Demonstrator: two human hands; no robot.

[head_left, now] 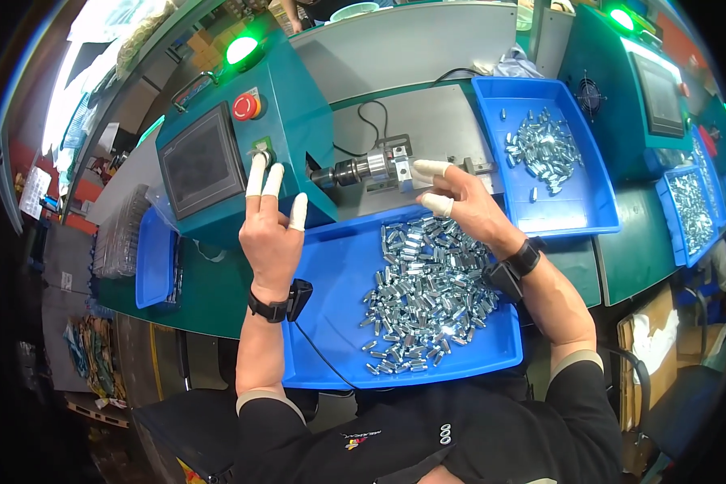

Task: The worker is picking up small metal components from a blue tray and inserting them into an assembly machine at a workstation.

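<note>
My left hand (273, 246) reaches up to the front of a green machine (294, 97). Its fingers are stretched out, with white finger cots on several of them, and one fingertip rests on a round button (261, 155). My right hand (474, 208) is beside a metal clamping fixture (402, 168) that lines up with the machine's dark spindle (343, 173). Its cot-covered finger and thumb are apart, with nothing visible between them. Below it, a large blue tray (323, 347) holds a heap of small shiny metal cylindrical parts (427, 298).
A second blue tray (573, 222) with fewer metal parts stands at the right. Further right is another green machine (621, 105) with a part-filled blue tray (668, 202). A red stop button (246, 106) and a dark screen (202, 161) face me. A small blue tray (155, 258) is at left.
</note>
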